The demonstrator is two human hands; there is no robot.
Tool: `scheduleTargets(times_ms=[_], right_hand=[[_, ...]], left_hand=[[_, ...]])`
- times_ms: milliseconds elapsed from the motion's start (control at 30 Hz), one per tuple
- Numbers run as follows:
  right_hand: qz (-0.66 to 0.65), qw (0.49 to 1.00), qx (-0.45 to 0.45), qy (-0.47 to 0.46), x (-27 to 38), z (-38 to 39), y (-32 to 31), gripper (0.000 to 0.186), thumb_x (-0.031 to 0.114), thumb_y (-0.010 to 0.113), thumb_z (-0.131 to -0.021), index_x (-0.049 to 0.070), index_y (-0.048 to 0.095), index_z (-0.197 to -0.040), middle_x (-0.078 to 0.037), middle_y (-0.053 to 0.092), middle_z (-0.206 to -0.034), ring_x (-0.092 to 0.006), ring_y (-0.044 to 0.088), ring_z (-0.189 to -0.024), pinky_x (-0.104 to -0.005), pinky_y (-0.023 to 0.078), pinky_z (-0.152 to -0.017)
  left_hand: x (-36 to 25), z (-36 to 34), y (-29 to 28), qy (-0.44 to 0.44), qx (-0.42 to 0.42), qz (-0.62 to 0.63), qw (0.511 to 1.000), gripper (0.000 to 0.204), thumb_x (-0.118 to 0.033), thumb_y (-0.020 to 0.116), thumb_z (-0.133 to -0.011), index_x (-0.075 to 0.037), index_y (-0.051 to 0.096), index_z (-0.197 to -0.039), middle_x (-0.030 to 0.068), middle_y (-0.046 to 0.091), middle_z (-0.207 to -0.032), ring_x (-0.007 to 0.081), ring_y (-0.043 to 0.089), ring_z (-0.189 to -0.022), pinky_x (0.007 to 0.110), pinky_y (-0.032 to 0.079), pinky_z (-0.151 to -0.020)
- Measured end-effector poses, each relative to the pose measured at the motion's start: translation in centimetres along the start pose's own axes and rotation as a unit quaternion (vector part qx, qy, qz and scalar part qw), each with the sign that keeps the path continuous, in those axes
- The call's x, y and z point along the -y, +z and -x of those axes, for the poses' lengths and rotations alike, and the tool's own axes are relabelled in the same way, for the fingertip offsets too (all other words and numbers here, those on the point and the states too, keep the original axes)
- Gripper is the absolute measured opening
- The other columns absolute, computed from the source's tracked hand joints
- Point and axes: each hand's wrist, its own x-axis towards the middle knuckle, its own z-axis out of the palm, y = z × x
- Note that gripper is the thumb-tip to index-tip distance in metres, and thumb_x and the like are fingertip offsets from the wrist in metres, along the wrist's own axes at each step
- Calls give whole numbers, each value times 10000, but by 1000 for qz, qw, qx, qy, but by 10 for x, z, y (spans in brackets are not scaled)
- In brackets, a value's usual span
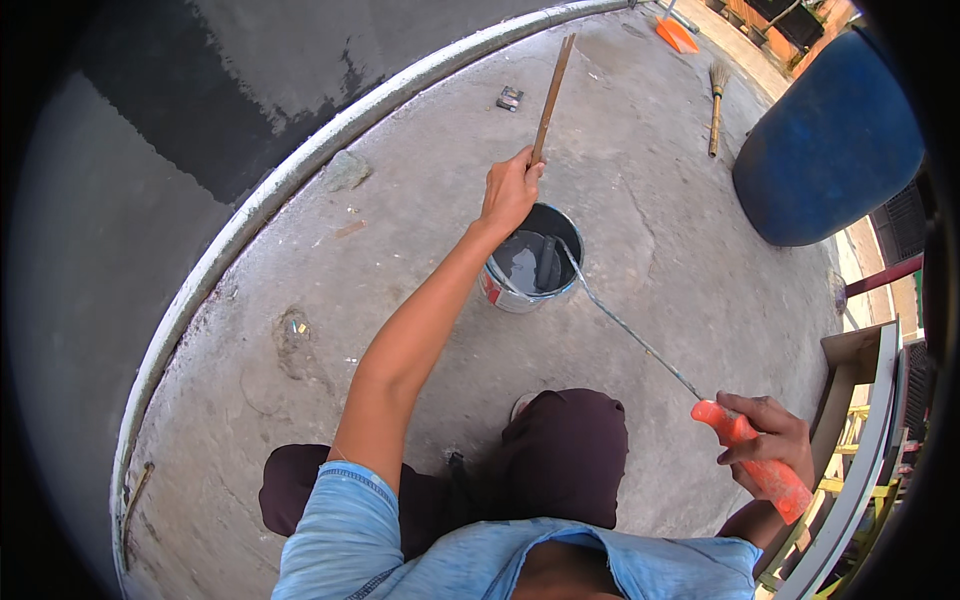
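Nearest the camera, your pale blue shirt (640,555) fills the lower edge, short of the bucket (512,301). Your right hand (775,445) is wrapped around the orange handle (780,490) of a paint roller, to the right of the bucket and nearer you. Its thin metal rod (640,335) runs over the bucket's rim to the grey-coated roller head (547,265), which lies inside against the right part. Grey liquid (520,268) pools on the bucket's floor beside that head, and grey coats the inner wall. Your left hand (510,190), just above the bucket's far left rim, closes on a wooden stick (553,100) that points away beyond it; you cannot see the stick's lower end. Right of the bucket and well apart stands a blue drum (830,140), its contents hidden. Farther beyond the bucket, toward the right, lie a short broom (716,105) and an orange dustpan (677,36).
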Motion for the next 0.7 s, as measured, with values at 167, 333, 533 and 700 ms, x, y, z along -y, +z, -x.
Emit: scheduleTargets(times_ms=[167, 333, 533, 700], right_hand=[[-13, 1000, -2, -2, -2, 10, -2, 268, 6, 716, -480, 116, 710, -724, -159, 704, -1123, -295, 692, -858, -349, 542, -676], [-34, 999, -11, -1, -4, 20, -11, 274, 32, 718, -460, 108, 712, -723, -176, 707, -1100, -297, 689, -853, -354, 541, -671], [-34, 999, -5, -22, -13, 13, -11, 253, 34, 716, -507, 117, 720, -747, -191, 696, -1132, -289, 689, -826, -358, 537, -682], [-8, 998, -63, -30, -18, 29, -9, 162, 109, 718, -548, 156, 729, -703, -193, 703, -1117, -273, 680, -772, -330, 496, -681]], left_hand=[[-2, 21, 8, -18, 20, 86, 996, 161, -114, 581, -958, 8, 650, -1037, 109, 716, -823, 199, 701, -810, 348, 528, -692], [-5, 19, -20, -47, 101, 63, 992, 158, -114, 573, -967, 11, 642, -1032, 111, 714, -812, 199, 710, -815, 345, 540, -698], [-9, 14, -22, 20, 49, 2, 999, 160, -132, 579, -963, 4, 650, -1008, 127, 711, -793, 209, 712, -769, 339, 540, -690], [-9, 20, 7, -5, 12, 92, 996, 155, -129, 576, -962, 15, 633, -959, 103, 691, -771, 196, 680, -743, 341, 515, -677]])
